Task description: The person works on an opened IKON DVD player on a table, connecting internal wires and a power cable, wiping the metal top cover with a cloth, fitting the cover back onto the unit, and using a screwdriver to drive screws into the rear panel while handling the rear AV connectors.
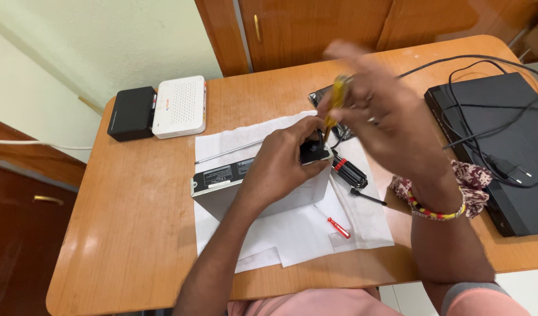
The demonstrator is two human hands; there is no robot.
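Two hands at work: my left hand point(283, 161) presses down on the upended grey box point(251, 187) standing on the white paper point(304, 234), fingers gripping its top edge. My right hand point(377, 120), blurred, is closed around a yellow-handled screwdriver point(337, 99) just above the box's right end. A small red screwdriver point(333, 222) lies near.

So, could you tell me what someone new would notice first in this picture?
At the centre of the wooden table, the left hand presses on a grey electronics box lying on white paper. Just above it, the blurred right hand holds a yellow-handled screwdriver point down. A small red screwdriver lies on the paper nearby, and a black device draped with cables sits at the right.
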